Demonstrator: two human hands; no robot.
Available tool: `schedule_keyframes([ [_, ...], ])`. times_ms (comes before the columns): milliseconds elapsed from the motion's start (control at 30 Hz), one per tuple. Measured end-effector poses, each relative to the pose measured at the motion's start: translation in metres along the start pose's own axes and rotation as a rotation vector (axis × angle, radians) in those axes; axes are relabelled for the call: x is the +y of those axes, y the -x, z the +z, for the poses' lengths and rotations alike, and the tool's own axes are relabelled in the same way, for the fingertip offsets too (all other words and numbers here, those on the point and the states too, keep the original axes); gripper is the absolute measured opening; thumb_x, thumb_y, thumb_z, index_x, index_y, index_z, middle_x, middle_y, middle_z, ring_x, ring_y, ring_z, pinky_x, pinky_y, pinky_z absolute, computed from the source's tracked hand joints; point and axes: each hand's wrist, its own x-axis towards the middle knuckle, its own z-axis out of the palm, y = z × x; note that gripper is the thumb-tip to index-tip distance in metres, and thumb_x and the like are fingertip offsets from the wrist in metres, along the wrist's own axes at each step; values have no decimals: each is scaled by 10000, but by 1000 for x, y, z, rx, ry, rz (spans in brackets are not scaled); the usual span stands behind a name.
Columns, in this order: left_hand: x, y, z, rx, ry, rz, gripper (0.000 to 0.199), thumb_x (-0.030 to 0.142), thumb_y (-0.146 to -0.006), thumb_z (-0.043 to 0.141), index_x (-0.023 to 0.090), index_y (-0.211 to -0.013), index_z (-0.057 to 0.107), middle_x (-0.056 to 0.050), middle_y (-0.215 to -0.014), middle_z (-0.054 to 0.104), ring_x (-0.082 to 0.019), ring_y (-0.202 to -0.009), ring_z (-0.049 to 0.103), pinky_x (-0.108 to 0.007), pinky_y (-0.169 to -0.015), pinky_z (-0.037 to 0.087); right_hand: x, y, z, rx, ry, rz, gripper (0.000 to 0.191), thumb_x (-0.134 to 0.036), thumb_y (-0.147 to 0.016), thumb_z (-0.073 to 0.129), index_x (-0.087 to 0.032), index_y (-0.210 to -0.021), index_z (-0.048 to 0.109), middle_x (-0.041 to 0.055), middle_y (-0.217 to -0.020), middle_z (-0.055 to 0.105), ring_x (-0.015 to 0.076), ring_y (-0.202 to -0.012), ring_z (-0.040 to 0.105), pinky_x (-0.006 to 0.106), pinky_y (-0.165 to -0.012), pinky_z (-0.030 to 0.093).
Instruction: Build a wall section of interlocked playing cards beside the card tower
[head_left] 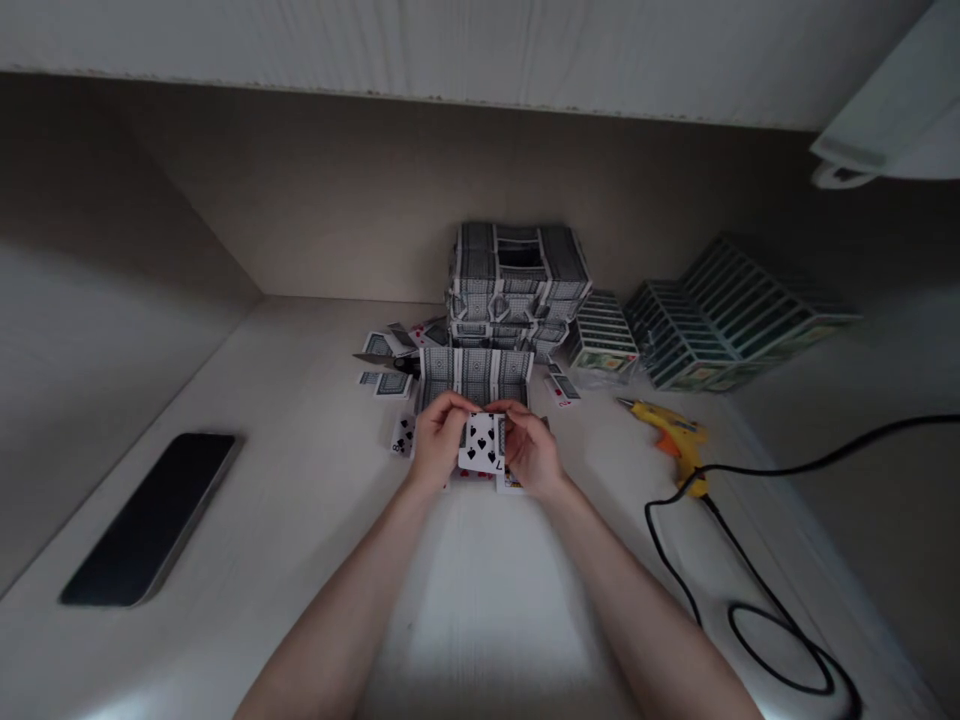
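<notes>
Our 2 hands pinch 1 card
Our left hand [440, 440] and right hand [531, 450] grip opposite edges of the 7 of spades [482, 442], probably to keep it steady.

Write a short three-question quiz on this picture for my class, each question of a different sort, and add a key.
1. True or false: the phone lies to the left of the left hand.

2. Which playing card faces the camera between the left hand and the right hand?
A) queen of hearts
B) seven of spades
C) two of clubs

3. Fill in the blank: a black cable leads from the handle of the yellow ____.

Key: 1. True; 2. B; 3. glue gun
</notes>
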Motion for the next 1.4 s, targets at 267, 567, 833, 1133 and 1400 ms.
schedule_keyframes([
  [267,7,3,-2,-62,-15,-5,127,175,-650,464,171,-576,567,43,-533,514,-86,-499,432,-195,-483,331,6,-2,-4,44,226,275,437,-577,-666,576,-202,-519,408,-71,-305,390,80,-217,338,192,-235,175],
  [567,7,2,-6,-108,21,0,132,182,-647,463,168,-556,558,37,-532,516,-90,-506,424,-206,-491,321,-2,4,-2,-110,299,286,391,-531,-672,614,-172,-584,484,-80,-300,426,32,-195,252,162,-227,84],
  [833,9,-4,-18,-199,24,0,207,263,-700,515,169,-777,682,9,-628,601,-110,-558,489,-225,-514,338,6,4,-2,-42,309,119,407,-571,-674,604,-183,-647,486,-100,-293,415,33,-199,257,151,-220,152],
  [1133,6,-14,-18,-143,-139,-53,315,447,-657,633,155,-766,674,-30,-760,663,-160,-722,577,-252,-652,429,16,1,2,-22,391,-92,358,-535,-678,619,-184,-733,574,-13,-519,631,158,-494,635,282,-503,541],
  [1400,2,-12,-11,-54,-172,-57,267,413,-599,708,166,-697,682,-10,-694,667,-137,-658,574,-251,-640,446,21,3,1,-15,510,-128,332,-529,-691,606,-199,-727,611,-15,-565,648,174,-557,652,328,-578,565],
])
